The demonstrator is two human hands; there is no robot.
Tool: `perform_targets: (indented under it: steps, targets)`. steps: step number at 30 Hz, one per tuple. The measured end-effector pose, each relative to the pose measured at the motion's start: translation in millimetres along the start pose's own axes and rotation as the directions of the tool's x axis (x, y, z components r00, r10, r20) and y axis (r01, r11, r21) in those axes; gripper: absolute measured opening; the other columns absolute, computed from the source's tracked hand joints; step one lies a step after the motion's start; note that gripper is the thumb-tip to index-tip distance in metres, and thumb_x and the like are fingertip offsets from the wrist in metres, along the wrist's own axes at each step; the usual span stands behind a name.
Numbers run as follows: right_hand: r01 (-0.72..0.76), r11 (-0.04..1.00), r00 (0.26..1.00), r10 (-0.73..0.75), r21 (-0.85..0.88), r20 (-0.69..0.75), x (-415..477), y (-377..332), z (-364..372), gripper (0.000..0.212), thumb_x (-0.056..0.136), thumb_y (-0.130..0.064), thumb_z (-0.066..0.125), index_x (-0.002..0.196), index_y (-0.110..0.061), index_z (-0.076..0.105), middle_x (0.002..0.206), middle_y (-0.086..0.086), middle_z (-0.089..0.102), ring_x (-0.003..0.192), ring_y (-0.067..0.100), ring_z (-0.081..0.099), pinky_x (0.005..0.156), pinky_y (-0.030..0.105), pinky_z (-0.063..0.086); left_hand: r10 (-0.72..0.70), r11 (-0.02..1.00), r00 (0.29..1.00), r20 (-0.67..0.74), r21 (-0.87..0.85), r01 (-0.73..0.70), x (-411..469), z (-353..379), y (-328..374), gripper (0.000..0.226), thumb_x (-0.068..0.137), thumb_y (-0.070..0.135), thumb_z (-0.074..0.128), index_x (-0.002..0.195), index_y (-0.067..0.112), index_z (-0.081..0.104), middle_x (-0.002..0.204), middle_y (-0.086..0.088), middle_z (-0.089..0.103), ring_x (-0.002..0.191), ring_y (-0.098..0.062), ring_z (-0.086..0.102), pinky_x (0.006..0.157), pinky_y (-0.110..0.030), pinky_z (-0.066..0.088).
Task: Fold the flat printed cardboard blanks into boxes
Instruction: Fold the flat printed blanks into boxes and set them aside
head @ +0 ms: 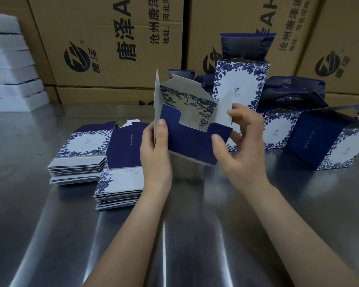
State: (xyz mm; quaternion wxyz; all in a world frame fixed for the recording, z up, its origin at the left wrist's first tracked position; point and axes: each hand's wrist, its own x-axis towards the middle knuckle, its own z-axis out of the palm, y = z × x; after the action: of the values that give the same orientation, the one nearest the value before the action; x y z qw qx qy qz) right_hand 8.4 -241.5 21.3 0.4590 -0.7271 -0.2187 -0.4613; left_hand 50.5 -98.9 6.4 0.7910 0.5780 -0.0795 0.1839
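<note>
Navy-and-white floral printed cardboard blank is half-opened, held up off the shiny steel tabletop btwn both hands. L hand grips its left edge, thumb on the navy panel, fingers behind. R hand pinches the right side, thumb on navy, forefinger on the grey side flap. To do this well, I reckon: firm L grip so the tube sits square, side flaps in 1st, then notched navy flap down till it locks, w/o crushing corners. Stacked flat blanks lie just left of L hand.

Both hands around half-folded blue box above steel table
</note>
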Motion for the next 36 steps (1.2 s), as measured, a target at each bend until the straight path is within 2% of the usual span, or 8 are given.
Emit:
perform_targets:
  steps: [4, 11, 19, 25, 27, 30, 33, 36]
  targets:
    - [-0.010, 1.000, 0.999, 0.010, 0.004, -0.039, 0.9, 3.0, -0.4, 0.042, 0.084, -0.020, 0.063, 0.114, -0.036, 0.039, 0.121, -0.035, 0.037, 0.112, 0.012, 0.048, 0.084, 0.020, 0.048, -0.010, 1.000, 1.000, -0.010, 0.017, 0.010, 1.6, -0.3, -2.7, 0.053, 0.085, 0.061, 0.048, 0.118, 0.022, 0.062, 0.112, 0.004, 0.068, 0.105, -0.010, 0.063, 0.088, -0.030, 0.052]
    - [-0.034, 0.999, 0.994, 0.034, -0.003, -0.103, 1.0, 7.3, 0.5, 0.047, 0.081, -0.023, 0.069, 0.112, -0.040, 0.038, 0.117, -0.035, 0.039, 0.104, 0.002, 0.048, 0.081, 0.019, 0.049, -0.030, 0.999, 0.999, -0.042, 0.037, 0.032, 1.7, 0.2, -3.1, 0.051, 0.084, 0.060, 0.050, 0.111, 0.020, 0.064, 0.110, 0.001, 0.067, 0.103, -0.014, 0.062, 0.089, -0.034, 0.052]
    - [-0.080, 0.994, 0.988, 0.070, -0.073, -0.136, 0.6, 16.6, -0.6, 0.055, 0.079, -0.014, 0.076, 0.111, -0.038, 0.038, 0.118, -0.039, 0.037, 0.107, -0.008, 0.045, 0.083, 0.013, 0.044, -0.010, 0.999, 0.999, -0.054, 0.040, 0.012, 0.0, 1.7, -4.1, 0.023, 0.098, 0.034, 0.056, 0.111, 0.017, 0.063, 0.106, 0.007, 0.065, 0.094, -0.002, 0.060, 0.078, -0.018, 0.045]
    - [-0.089, 0.989, 0.985, 0.069, -0.121, -0.161, -0.2, 18.5, 0.5, 0.056, 0.078, -0.013, 0.076, 0.113, -0.034, 0.037, 0.119, -0.042, 0.035, 0.110, -0.011, 0.043, 0.085, 0.011, 0.042, 0.051, 0.987, 0.998, -0.043, 0.154, -0.044, -1.6, 4.5, -8.8, 0.033, 0.100, 0.033, 0.052, 0.132, 0.023, 0.055, 0.110, 0.019, 0.059, 0.092, 0.016, 0.054, 0.077, -0.004, 0.043]
    - [-0.090, 0.985, 0.984, 0.066, -0.147, -0.165, -0.2, 18.9, 0.5, 0.058, 0.078, -0.011, 0.076, 0.114, -0.032, 0.036, 0.120, -0.042, 0.035, 0.112, -0.012, 0.042, 0.087, 0.013, 0.042, 0.086, 0.971, 0.996, -0.028, 0.224, -0.078, -3.1, 4.9, -10.0, 0.039, 0.101, 0.034, 0.048, 0.140, 0.028, 0.049, 0.107, 0.024, 0.056, 0.097, 0.015, 0.052, 0.082, -0.006, 0.040]
    - [-0.055, 0.979, 0.987, 0.024, -0.195, -0.157, 0.9, 18.4, -0.9, 0.057, 0.079, -0.005, 0.074, 0.115, -0.029, 0.036, 0.121, -0.035, 0.036, 0.116, -0.008, 0.042, 0.091, 0.017, 0.042, 0.158, 0.930, 0.987, 0.041, 0.330, -0.163, -5.2, 5.0, -11.9, 0.047, 0.103, 0.034, 0.043, 0.149, 0.038, 0.034, 0.105, 0.026, 0.052, 0.099, 0.014, 0.050, 0.087, -0.017, 0.040]
    - [0.058, 0.958, 0.991, -0.090, -0.282, -0.101, 2.9, 16.0, -3.4, 0.056, 0.079, 0.006, 0.068, 0.118, -0.022, 0.040, 0.135, -0.010, 0.035, 0.128, 0.009, 0.039, 0.099, 0.029, 0.042, 0.240, 0.861, 0.964, 0.116, 0.434, -0.266, -6.3, 4.7, -14.0, 0.052, 0.105, 0.032, 0.038, 0.152, 0.044, 0.020, 0.108, 0.038, 0.046, 0.098, 0.023, 0.043, 0.080, -0.006, 0.036]
    - [0.116, 0.916, 0.989, -0.141, -0.385, -0.038, 6.3, 13.0, -4.8, 0.050, 0.079, 0.015, 0.058, 0.123, -0.009, 0.054, 0.139, 0.020, 0.040, 0.131, 0.017, 0.036, 0.109, 0.022, 0.030, 0.279, 0.806, 0.943, 0.180, 0.490, -0.332, -8.5, 4.4, -14.6, 0.056, 0.105, 0.032, 0.034, 0.150, 0.054, 0.008, 0.109, 0.048, 0.042, 0.092, 0.025, 0.043, 0.071, -0.001, 0.035]
